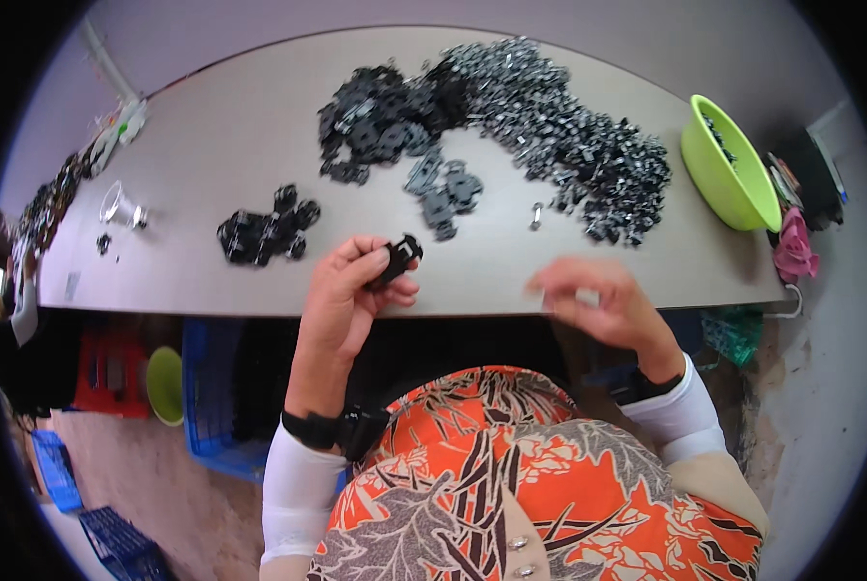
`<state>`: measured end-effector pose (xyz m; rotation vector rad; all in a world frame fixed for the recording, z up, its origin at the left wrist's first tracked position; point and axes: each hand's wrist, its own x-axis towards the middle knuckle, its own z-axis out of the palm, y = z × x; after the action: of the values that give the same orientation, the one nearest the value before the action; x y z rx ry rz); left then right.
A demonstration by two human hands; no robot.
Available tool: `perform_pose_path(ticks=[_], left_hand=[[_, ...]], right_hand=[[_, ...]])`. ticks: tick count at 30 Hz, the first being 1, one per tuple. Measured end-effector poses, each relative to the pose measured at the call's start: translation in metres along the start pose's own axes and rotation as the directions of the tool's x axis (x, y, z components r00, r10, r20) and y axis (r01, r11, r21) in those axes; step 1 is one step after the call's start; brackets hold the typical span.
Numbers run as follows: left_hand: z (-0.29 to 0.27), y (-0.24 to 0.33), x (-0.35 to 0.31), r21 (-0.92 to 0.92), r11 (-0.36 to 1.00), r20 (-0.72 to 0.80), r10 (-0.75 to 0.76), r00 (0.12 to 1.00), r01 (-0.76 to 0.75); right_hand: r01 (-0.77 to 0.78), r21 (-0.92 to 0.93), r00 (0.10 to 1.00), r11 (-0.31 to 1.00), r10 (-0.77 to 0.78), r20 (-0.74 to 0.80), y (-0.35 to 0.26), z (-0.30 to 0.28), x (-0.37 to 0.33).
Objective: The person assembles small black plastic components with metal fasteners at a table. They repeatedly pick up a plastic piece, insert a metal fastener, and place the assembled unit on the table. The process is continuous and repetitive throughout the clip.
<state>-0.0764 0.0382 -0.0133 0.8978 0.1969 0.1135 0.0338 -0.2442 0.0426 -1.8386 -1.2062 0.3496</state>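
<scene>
1. Part (401,259), black, sits in the left hand (349,288), pinched between thumb and fingers above the near edge of the table (196,281).
2. Right hand (603,298) is over the same edge, well apart from the left one; its fingers are loosely curled and blurred, and I cannot tell whether they hold anything.
3. Loose plates (439,205), dark grey, lie on the table just beyond the part.
4. Silver clip (536,219) lies alone to the right of those plates, nearest the right hand.
5. Plate heap (370,121) touches the clip heap (569,131), which spreads rightward in black and silver.
6. Black cluster (264,235) rests left of the left hand.
7. Clear cup (116,207) is farther left, small black bits (103,244) near it.
8. Green bowl (709,189), at the table's right end, contains small dark pieces; pink cloth (794,250) is beside it.
9. Blue crate (195,397) is below the table, to the left.
</scene>
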Motion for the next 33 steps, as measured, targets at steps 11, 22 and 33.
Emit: perform_pose_path(ticks=[11,22,33], left_hand=[[0.038,-0.001,0.031,-0.038,0.976,0.06,-0.213,0.975,0.216],[0.082,0.009,0.094,0.06,0.928,0.112,-0.371,0.922,0.367],[0.091,-0.008,0.099,0.003,0.835,0.13,-0.546,0.828,0.55]], right_hand=[[0.017,-0.521,0.994,0.853,-0.07,-0.084,0.068,-0.016,0.051],[0.266,-0.353,0.898,0.897,-0.364,-0.248,0.02,-0.026,0.081],[0.271,-0.31,0.919,0.911,-0.341,-0.2,0.044,-0.019,0.057]])
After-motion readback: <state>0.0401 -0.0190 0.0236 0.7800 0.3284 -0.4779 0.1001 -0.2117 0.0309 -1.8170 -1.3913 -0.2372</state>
